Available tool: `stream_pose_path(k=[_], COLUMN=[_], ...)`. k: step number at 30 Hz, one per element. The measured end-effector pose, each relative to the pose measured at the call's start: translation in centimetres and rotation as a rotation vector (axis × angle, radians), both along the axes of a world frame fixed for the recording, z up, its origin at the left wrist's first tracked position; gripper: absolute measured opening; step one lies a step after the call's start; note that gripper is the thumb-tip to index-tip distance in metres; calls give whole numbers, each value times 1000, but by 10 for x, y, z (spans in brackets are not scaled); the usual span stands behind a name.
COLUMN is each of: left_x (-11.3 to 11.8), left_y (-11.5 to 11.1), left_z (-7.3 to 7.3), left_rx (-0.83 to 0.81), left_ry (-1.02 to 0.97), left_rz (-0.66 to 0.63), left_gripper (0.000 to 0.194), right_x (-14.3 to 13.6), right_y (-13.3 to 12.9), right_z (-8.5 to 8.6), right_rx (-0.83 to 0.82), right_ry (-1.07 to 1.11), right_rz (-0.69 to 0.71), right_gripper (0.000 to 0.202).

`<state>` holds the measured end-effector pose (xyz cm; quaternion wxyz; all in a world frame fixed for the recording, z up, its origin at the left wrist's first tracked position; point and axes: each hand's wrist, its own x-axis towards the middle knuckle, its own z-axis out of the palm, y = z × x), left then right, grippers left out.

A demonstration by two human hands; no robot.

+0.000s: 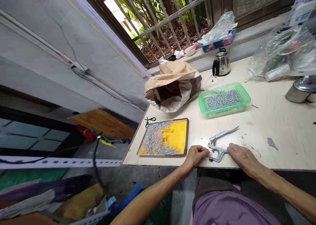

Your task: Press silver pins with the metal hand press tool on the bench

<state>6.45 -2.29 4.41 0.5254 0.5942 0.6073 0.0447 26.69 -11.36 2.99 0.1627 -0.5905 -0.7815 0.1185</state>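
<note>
A pair of grey metal hand-press pliers [218, 154], with a curved jaw and a small red part near it, lies at the table's front edge. Its upper handle is raised away from the lower one. My right hand [243, 157] is closed around the end of the lower handle. Beside the jaw, my left hand [197, 155] is pinched shut; whatever is between its fingertips is too small to make out. Left of that hand, a shallow tray [187, 136] with a yellow bottom holds many small silvery metal pieces [154, 139].
A green plastic basket [244, 101] full of similar metal pieces stands farther back. Behind the tray is an open brown paper bag [189, 78]. Green-handled scissors [150, 120] lie at the table's left edge. A steel kettle [223, 63], metal pot [300, 90] and plastic bags [278, 54] line the back and right.
</note>
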Motion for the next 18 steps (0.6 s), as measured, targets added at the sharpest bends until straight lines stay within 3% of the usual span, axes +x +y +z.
stream_pose_path(k=[6, 12, 18], left_x=[3, 3, 0], left_y=[-3, 3, 6], left_z=[-14, -8, -5], left_rx=[-6, -68, -150], left_ry=[25, 98, 85], left_rz=[-67, -189, -286], left_gripper=[39, 37, 40], right_x=[3, 2, 7], right_y=[1, 0, 5], right_z=[-8, -10, -3], right_rx=[5, 31, -76], right_ry=[19, 20, 1], right_rz=[21, 4, 45], right_gripper=[23, 28, 22])
